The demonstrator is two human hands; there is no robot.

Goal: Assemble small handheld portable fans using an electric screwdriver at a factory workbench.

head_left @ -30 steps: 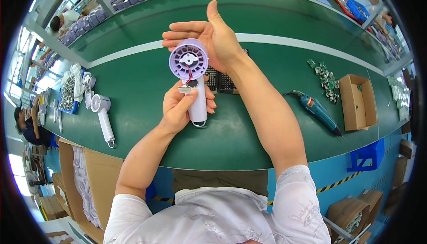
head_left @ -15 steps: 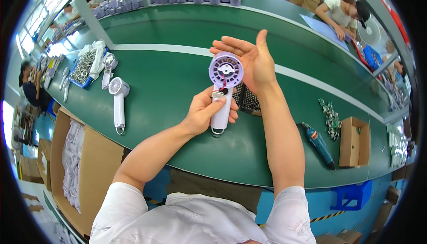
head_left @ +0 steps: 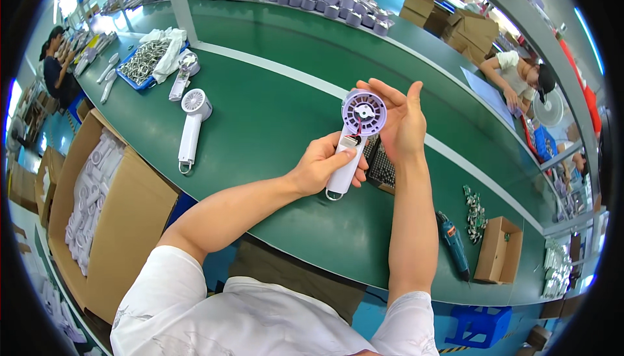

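Note:
A lilac and white handheld fan [head_left: 341, 179] is gripped by its handle in my left hand [head_left: 320, 166], with the thumb across its front. The round head has its face open, showing a white hub and red wires that run down to a small white part at the top of the handle. A metal loop hangs at the handle's lower end. Beside the fan head, my right hand [head_left: 407, 128] is held up with the palm turned toward it and the fingers stretched out. Some of its fingers pass behind the head, so whether they touch it cannot be told.
On the green table [head_left: 273, 135] lie another handheld fan [head_left: 190, 132], a blue tray [head_left: 144, 83] of metal rings, a black tray [head_left: 382, 173] of small parts, a teal electric screwdriver [head_left: 454, 245] and a cardboard box [head_left: 499, 251]. A carton [head_left: 130, 226] of white parts stands at left. Co-workers sit beyond.
The whole view has turned, so the table appears tilted. My right hand has come lower beside the fan head, its fingers more relaxed. The left hand keeps its grip on the fan.

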